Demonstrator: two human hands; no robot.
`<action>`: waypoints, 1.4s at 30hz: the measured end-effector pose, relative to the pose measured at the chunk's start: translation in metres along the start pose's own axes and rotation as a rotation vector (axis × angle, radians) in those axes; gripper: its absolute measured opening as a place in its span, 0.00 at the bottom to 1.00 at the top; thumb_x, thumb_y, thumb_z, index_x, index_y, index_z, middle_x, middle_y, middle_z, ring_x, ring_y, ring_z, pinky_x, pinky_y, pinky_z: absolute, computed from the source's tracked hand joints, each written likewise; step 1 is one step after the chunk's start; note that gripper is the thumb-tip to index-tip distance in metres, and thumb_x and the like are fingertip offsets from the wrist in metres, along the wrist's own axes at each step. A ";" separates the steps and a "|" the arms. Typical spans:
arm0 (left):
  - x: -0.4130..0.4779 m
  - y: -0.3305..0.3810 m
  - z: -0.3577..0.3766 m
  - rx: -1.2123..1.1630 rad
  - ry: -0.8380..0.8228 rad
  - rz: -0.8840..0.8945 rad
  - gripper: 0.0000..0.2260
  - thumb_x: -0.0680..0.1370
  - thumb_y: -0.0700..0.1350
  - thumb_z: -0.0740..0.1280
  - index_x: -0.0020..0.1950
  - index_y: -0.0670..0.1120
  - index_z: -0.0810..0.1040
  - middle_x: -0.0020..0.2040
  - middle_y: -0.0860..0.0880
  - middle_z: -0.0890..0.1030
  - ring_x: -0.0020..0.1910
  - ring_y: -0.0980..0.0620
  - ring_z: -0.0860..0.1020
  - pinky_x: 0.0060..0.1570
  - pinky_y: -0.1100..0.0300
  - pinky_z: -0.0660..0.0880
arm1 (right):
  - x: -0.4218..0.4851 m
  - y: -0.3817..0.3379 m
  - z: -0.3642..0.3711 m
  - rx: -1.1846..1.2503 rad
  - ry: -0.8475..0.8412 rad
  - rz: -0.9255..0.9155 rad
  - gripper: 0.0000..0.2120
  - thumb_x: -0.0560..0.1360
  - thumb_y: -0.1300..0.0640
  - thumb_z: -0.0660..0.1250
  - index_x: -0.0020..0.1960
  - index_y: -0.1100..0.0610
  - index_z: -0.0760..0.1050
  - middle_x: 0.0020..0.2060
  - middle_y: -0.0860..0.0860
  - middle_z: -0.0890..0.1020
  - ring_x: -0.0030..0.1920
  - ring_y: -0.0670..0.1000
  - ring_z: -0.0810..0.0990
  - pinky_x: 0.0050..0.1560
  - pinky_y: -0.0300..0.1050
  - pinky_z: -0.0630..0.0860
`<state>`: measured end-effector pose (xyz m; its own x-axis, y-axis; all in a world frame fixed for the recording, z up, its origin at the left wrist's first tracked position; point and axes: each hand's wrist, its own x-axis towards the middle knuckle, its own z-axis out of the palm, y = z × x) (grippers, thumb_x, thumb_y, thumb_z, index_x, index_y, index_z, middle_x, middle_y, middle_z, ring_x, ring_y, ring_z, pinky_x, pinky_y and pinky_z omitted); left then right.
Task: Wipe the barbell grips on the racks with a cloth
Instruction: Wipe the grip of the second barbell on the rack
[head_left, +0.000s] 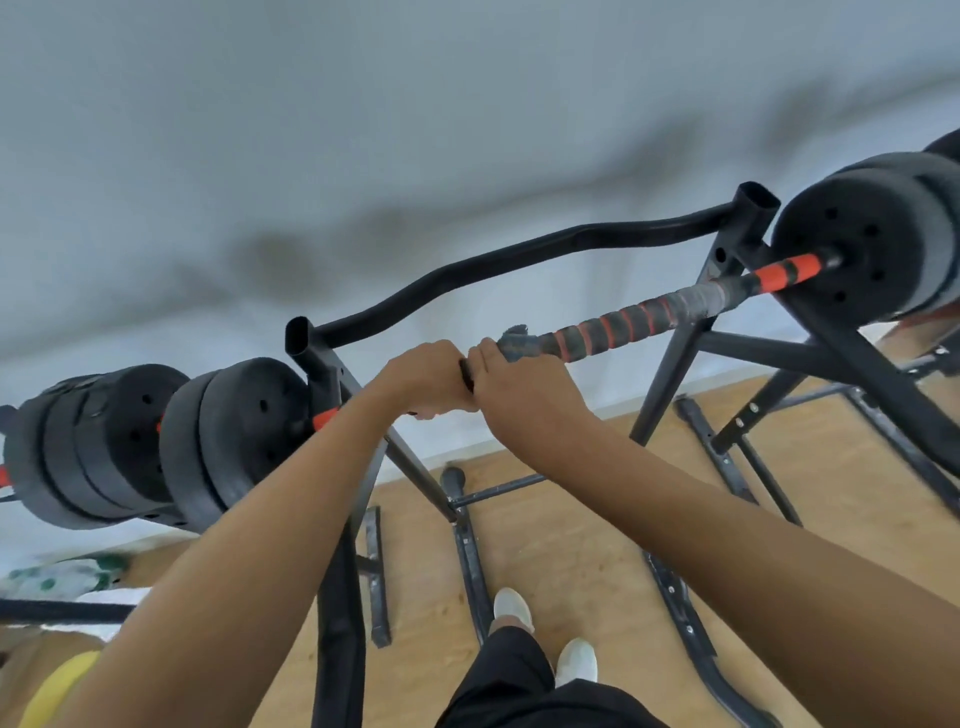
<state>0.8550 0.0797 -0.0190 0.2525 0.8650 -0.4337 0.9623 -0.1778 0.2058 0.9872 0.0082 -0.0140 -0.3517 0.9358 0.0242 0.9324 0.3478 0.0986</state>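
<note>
Centre frame, across black rack (519, 254): barbell (639, 317), red-and-black taped. Left hand (423, 379) curled round the bar; right hand (519, 387), touching it, clasps dark cloth (514, 340) around the bar.

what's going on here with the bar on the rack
A person stands at a black rack with both hands side by side on the barbell resting across it. The left hand grips the bar itself. The right hand holds a grey cloth wrapped round the bar. The orange-and-black taped grip runs from the cloth toward the weight plates at the right end.
</note>
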 end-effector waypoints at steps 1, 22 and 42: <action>0.001 -0.004 -0.008 -0.088 -0.109 0.013 0.15 0.78 0.45 0.70 0.32 0.45 0.77 0.25 0.50 0.78 0.24 0.53 0.74 0.39 0.55 0.77 | -0.001 -0.001 0.002 0.005 -0.004 -0.005 0.25 0.82 0.63 0.58 0.78 0.65 0.58 0.75 0.60 0.66 0.38 0.55 0.76 0.36 0.48 0.71; 0.024 -0.021 -0.020 -0.165 -0.191 0.077 0.16 0.78 0.47 0.70 0.31 0.44 0.78 0.26 0.47 0.79 0.24 0.51 0.73 0.42 0.53 0.79 | -0.007 0.002 0.011 0.124 0.022 -0.023 0.31 0.82 0.64 0.58 0.82 0.62 0.49 0.81 0.57 0.56 0.52 0.59 0.82 0.48 0.51 0.79; 0.019 -0.041 0.003 -0.271 0.067 0.207 0.07 0.76 0.56 0.71 0.49 0.55 0.79 0.40 0.55 0.84 0.43 0.55 0.82 0.51 0.53 0.78 | 0.028 0.036 0.010 0.367 0.133 0.091 0.04 0.79 0.56 0.64 0.48 0.51 0.69 0.39 0.48 0.78 0.35 0.50 0.80 0.36 0.48 0.81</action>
<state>0.8210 0.1018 -0.0381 0.4239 0.8541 -0.3013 0.8273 -0.2299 0.5125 1.0112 0.0478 -0.0202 -0.2517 0.9565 0.1476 0.9197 0.2839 -0.2713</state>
